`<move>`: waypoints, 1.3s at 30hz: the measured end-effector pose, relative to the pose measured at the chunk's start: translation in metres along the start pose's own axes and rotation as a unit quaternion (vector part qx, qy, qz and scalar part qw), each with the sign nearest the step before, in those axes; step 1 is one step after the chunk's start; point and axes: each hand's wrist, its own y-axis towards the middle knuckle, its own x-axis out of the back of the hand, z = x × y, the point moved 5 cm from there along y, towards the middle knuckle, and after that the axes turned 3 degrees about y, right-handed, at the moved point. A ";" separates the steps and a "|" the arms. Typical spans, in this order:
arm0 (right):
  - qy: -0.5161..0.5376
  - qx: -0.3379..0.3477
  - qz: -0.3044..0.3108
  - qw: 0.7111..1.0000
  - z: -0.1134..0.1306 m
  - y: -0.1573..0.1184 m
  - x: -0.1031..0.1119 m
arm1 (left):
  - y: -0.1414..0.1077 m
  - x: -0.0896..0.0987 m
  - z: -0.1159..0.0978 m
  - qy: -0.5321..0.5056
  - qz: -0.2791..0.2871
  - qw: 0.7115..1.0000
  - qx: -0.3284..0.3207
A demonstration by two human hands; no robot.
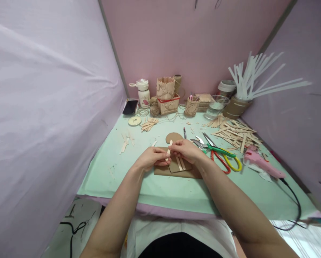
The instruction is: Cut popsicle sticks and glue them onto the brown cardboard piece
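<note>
A short pale wooden stick [169,149] is held upright at a slight tilt between both hands. My left hand [155,158] pinches its lower end, and my right hand [185,150] grips it higher up. Below the hands lies a brown cardboard piece [173,167] with narrow wooden strips [180,163] on it, resting on a larger brown sheet [164,172]. Just behind the hands is a rounded cardboard piece [173,137], partly covered by them.
Pliers [220,150], scissors [220,163] and a pink glue gun [263,163] lie to the right. Loose sticks [237,132] are piled behind them. A bottle [143,94], phone [130,107], stick-covered containers [169,105] and a clear bowl [216,107] line the back.
</note>
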 end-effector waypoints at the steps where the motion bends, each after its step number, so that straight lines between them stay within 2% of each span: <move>1: -0.004 0.001 -0.002 1.000 0.000 0.000 0.000 | 0.000 0.000 0.000 0.002 -0.002 1.000 0.001; 10: -0.048 0.016 -0.004 0.999 -0.001 0.001 0.001 | 0.001 0.002 0.000 0.043 -0.016 0.999 -0.006; 15: -0.118 0.074 -0.018 0.990 0.008 -0.004 -0.002 | 0.001 0.002 -0.004 0.118 -0.036 0.991 -0.055; 18: -0.183 0.141 -0.040 0.972 0.019 -0.010 -0.007 | 0.001 0.005 -0.013 0.194 -0.082 0.969 -0.125; 21: -0.249 0.206 -0.050 0.945 0.025 -0.013 -0.013 | -0.002 0.009 -0.021 0.276 -0.138 0.929 -0.202; 24: -0.300 0.250 -0.044 0.919 0.024 -0.013 -0.017 | -0.003 0.010 -0.025 0.338 -0.160 0.893 -0.249; 31: -0.379 0.281 -0.027 0.881 0.018 -0.010 -0.018 | -0.002 0.009 -0.024 0.423 -0.140 0.850 -0.279; 39: -0.414 0.283 -0.014 0.865 0.017 -0.009 -0.018 | -0.004 0.006 -0.024 0.460 -0.139 0.832 -0.277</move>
